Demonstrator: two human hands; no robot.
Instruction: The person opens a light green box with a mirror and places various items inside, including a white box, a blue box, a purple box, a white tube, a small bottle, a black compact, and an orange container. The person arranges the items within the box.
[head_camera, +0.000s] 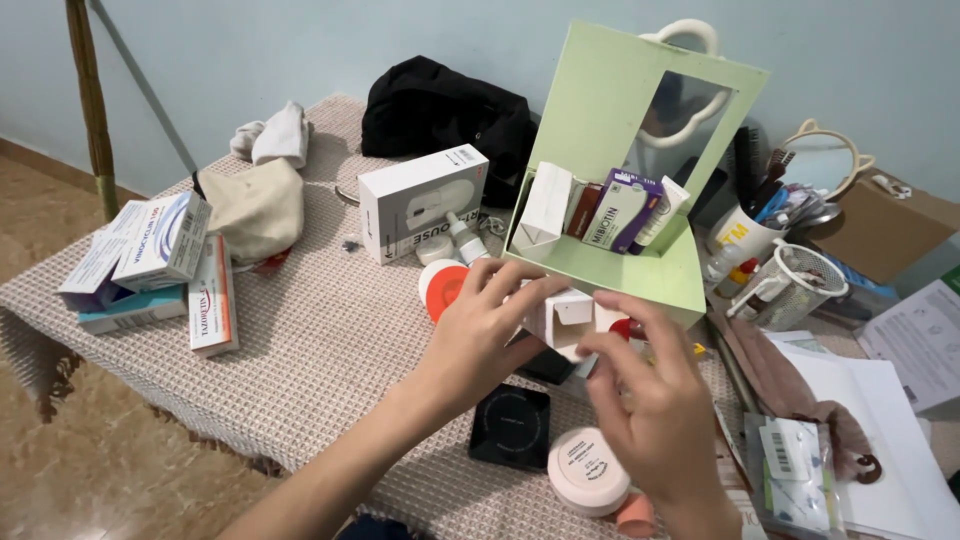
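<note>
- left hand (490, 325) is gripping small white box (563, 318), fingers curled round its left side; box is sitting just in front of green organiser (610, 262)
- right hand (655, 400) is pinching box's right edge; round pink-lidded jar (588, 470) lying nearer than organiser on tabletop (320, 350)

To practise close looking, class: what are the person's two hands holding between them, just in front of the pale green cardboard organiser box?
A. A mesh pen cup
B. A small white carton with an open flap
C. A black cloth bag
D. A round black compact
B: the left hand and right hand both grip a small white carton whose flap stands open, just in front of the pale green cardboard organiser box.
</note>
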